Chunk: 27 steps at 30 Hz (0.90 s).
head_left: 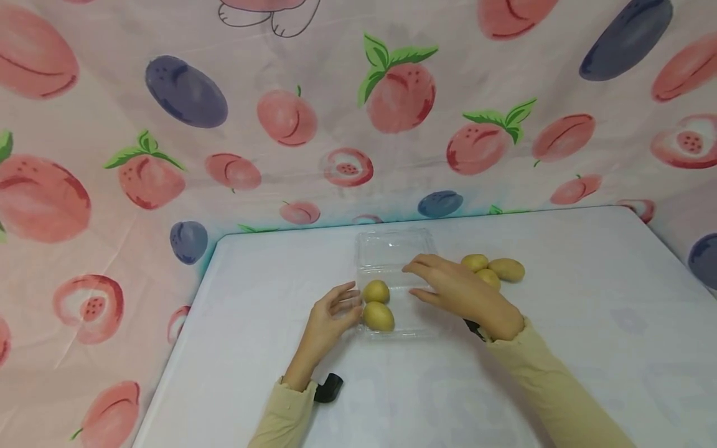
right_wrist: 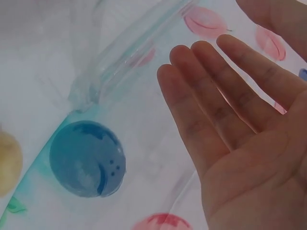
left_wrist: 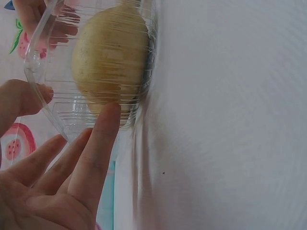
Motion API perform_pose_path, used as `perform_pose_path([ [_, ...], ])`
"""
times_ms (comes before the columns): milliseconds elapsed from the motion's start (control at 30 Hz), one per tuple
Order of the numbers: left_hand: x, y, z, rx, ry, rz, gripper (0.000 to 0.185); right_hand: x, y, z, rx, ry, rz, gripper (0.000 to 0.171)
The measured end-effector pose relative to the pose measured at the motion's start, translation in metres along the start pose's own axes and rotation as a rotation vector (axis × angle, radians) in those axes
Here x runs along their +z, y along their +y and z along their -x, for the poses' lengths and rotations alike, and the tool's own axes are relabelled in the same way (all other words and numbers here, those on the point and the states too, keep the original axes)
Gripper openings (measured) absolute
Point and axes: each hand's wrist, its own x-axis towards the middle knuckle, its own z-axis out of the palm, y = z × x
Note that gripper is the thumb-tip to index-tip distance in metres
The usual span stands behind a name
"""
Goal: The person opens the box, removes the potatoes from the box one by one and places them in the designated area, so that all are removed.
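A clear plastic clamshell box (head_left: 414,333) lies on the table with its lid (head_left: 394,249) folded back. Two yellow potatoes (head_left: 378,317) sit in its left side, one behind the other. My left hand (head_left: 330,317) is at the box's left edge. Seen from the left wrist, its straight fingers (left_wrist: 96,158) touch the ribbed outer wall, with the thumb at the rim and a potato (left_wrist: 110,52) showing through the plastic. Over the box's right side hovers my right hand (head_left: 454,289). Its palm is bare and its fingers (right_wrist: 192,115) extend straight.
Right of the box, partly behind the right hand, lie loose potatoes (head_left: 506,269) in a cluster. The white table (head_left: 588,348) ends at a fruit-print cloth (head_left: 313,168) hanging behind it. Dark wrist devices (head_left: 328,388) show under both forearms.
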Motion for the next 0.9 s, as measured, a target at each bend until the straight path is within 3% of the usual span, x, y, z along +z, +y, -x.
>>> perform_pose_path([
  [567, 0.001, 0.001, 0.001, -0.011, 0.006, -0.003, 0.055, 0.007, -0.009, -0.019, -0.035, -0.137, -0.001, 0.039],
  [900, 0.002, 0.000, 0.002, 0.000, 0.017, -0.032, 0.055, 0.012, -0.008, -0.031, -0.059, -0.175, -0.010, 0.039],
])
